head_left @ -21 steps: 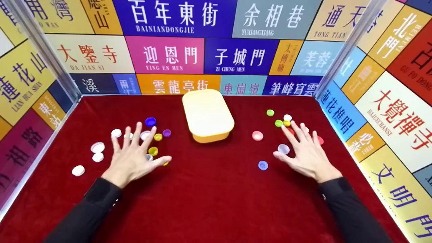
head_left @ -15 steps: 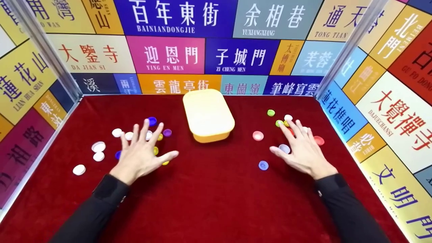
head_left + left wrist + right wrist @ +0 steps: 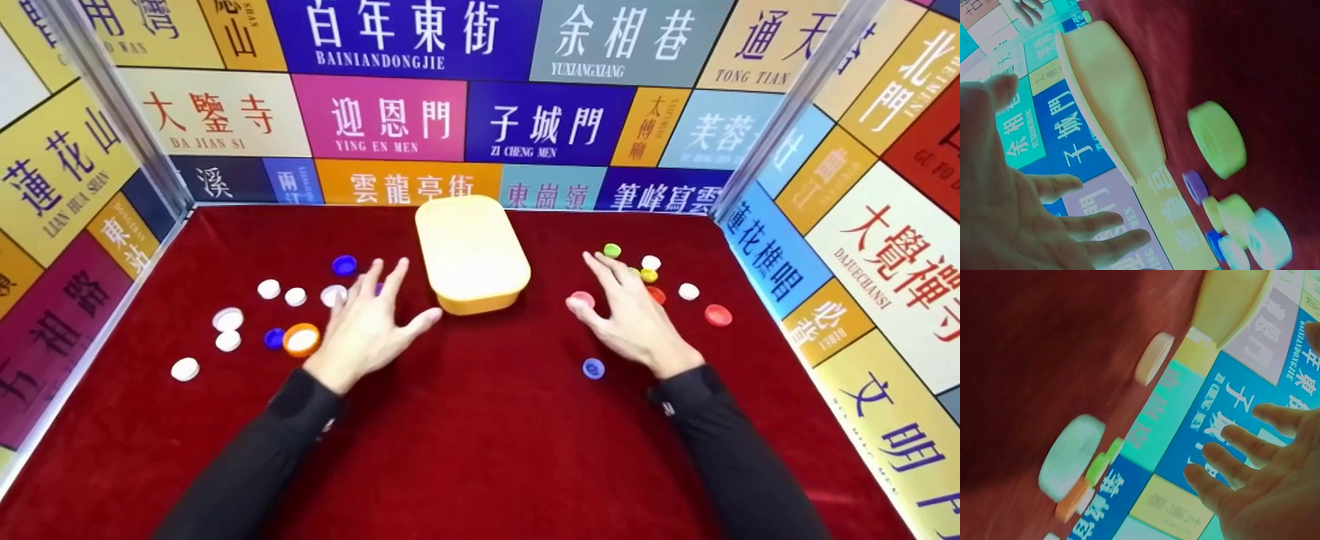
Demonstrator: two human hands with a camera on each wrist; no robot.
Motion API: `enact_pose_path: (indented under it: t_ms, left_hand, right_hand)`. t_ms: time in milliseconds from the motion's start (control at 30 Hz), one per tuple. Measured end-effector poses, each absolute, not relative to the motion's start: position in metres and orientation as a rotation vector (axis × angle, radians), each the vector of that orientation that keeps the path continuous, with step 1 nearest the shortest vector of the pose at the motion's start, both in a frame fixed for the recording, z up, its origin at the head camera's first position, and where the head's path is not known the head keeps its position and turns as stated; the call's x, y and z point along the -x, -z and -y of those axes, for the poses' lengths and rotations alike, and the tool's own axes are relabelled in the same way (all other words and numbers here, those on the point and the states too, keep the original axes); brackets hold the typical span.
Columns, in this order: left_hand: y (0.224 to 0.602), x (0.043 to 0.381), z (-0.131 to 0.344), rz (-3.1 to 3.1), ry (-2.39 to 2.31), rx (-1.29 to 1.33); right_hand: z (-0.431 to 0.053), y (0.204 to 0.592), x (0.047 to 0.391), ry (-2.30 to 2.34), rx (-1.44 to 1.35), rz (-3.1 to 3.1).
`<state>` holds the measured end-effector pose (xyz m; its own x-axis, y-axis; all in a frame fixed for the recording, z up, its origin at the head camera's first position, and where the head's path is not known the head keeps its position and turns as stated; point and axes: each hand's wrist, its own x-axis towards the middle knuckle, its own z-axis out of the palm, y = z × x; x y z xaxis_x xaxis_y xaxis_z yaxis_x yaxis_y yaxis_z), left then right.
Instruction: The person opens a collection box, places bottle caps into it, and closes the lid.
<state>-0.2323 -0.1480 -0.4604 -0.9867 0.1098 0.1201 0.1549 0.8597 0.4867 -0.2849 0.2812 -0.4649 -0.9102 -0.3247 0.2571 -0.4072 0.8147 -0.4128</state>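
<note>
My left hand [image 3: 367, 322] hovers with spread fingers over the left group of bottle caps, hiding some of them. Near its wrist lie an orange-rimmed cap [image 3: 301, 340] and a small blue cap [image 3: 274, 338]; a deep blue cap [image 3: 344, 265] sits beyond its fingers. My right hand [image 3: 630, 315], fingers extended, is above the right group, its thumb overlapping a pink-red cap [image 3: 582, 298] in the head view. A blue cap [image 3: 593, 368] lies below that thumb. Between the hands, towards the back, stands a pale yellow lidded box [image 3: 472, 255]. Both wrist views show nothing held.
Several white caps, among them one at the front left [image 3: 185, 369], are scattered on the red cloth [image 3: 480, 450]. Further right are a red cap [image 3: 718, 315], a white cap [image 3: 688, 291] and a green cap [image 3: 612, 250]. Printed panels [image 3: 570, 124] wall in the table's back and sides.
Both hands have moved inward, the left to the right and the right to the left. The orange-rimmed cap has come into sight beside the left wrist. The box has stayed put.
</note>
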Motion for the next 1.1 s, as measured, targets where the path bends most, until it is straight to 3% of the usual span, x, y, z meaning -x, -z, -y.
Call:
enact_pose_path:
  t_ms: [433,1100]
  left_hand:
    - [0.467,0.254,0.113,2.812,1.019,0.179]
    - [0.478,0.275,0.092,2.644,1.151,0.155]
  right_hand:
    - [-0.225,0.464,0.304,-0.992,-0.574,2.745]
    - [-0.173,0.481,0.318,-1.218,-0.325,2.681]
